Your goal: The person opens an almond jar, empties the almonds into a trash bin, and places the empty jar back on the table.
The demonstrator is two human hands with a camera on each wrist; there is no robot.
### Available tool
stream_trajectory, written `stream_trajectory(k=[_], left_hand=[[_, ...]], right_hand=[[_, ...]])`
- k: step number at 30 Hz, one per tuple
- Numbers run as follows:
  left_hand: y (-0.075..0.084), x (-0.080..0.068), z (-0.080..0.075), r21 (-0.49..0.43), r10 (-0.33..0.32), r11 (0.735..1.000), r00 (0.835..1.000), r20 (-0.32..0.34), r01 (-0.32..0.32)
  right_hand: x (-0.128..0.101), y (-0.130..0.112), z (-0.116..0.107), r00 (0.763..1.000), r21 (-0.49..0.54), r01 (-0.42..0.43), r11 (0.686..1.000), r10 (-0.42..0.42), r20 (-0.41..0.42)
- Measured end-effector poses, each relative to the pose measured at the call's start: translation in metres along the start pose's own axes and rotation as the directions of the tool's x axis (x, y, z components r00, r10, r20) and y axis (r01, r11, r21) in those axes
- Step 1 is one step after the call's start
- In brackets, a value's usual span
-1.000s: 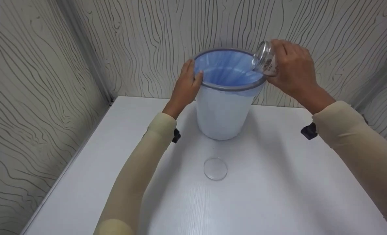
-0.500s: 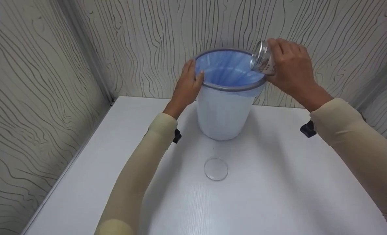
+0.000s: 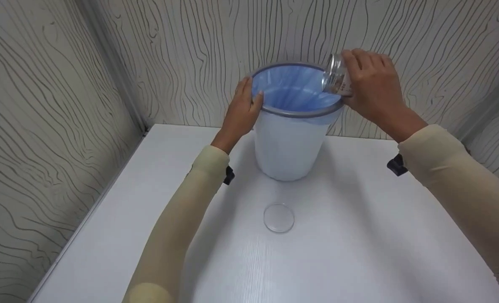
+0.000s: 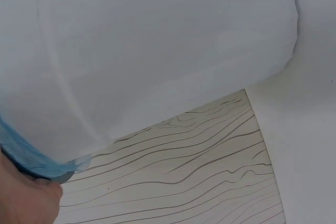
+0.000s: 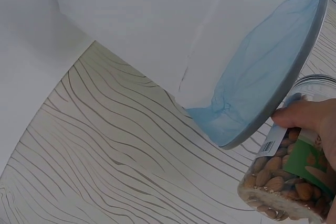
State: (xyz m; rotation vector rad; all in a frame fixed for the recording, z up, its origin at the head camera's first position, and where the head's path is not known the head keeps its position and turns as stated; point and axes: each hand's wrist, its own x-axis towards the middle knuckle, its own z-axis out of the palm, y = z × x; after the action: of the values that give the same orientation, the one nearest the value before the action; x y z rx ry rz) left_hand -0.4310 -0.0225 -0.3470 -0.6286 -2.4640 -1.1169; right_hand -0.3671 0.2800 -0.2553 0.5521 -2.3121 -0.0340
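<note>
In the head view, a white trash can [image 3: 288, 147] stands upright, lined with a blue bag [image 3: 289, 90] under a grey rim [image 3: 295, 114]. My left hand [image 3: 241, 110] holds the rim's left side. My right hand [image 3: 373, 84] grips a clear jar [image 3: 337, 80], tipped sideways with its mouth over the right part of the can. The right wrist view shows almonds [image 5: 275, 169] and a green label on the jar [image 5: 265, 153], with my thumb across its side. Whether any almonds lie in the bag cannot be seen.
A clear round lid [image 3: 278, 218] lies flat on the white table [image 3: 329, 261] in front of the can. Wood-patterned panels [image 3: 182, 63] stand behind the table and to its left and right.
The right hand has shifted slightly left with the jar, bringing its mouth a little further over the trash can. The left hand and the lid stay about where they were.
</note>
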Motion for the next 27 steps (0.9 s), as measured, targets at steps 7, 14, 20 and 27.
stream_trajectory(k=[7, 14, 20, 27], left_hand=[[-0.0007, 0.0003, 0.0014, 0.005, 0.007, 1.0, 1.0, -0.013, -0.007], [0.0005, 0.0003, 0.002, 0.015, 0.013, 1.0, 1.0, -0.014, -0.013], [0.0019, 0.0014, 0.0021, 0.005, 0.009, 1.0, 1.0, -0.001, -0.009], [0.002, 0.0017, 0.0024, 0.012, 0.019, 1.0, 1.0, -0.003, -0.019]], right_hand=[[0.0011, 0.0003, 0.0028, 1.0, -0.007, 0.016, 1.0, -0.016, 0.002], [0.002, -0.0007, 0.0023, 1.0, -0.024, 0.026, 0.999, -0.026, 0.012], [0.0031, -0.0012, 0.0019, 0.999, -0.045, 0.032, 0.998, -0.031, 0.028], [0.0039, -0.0022, 0.0011, 0.999, -0.07, 0.039, 0.997, -0.037, 0.034]])
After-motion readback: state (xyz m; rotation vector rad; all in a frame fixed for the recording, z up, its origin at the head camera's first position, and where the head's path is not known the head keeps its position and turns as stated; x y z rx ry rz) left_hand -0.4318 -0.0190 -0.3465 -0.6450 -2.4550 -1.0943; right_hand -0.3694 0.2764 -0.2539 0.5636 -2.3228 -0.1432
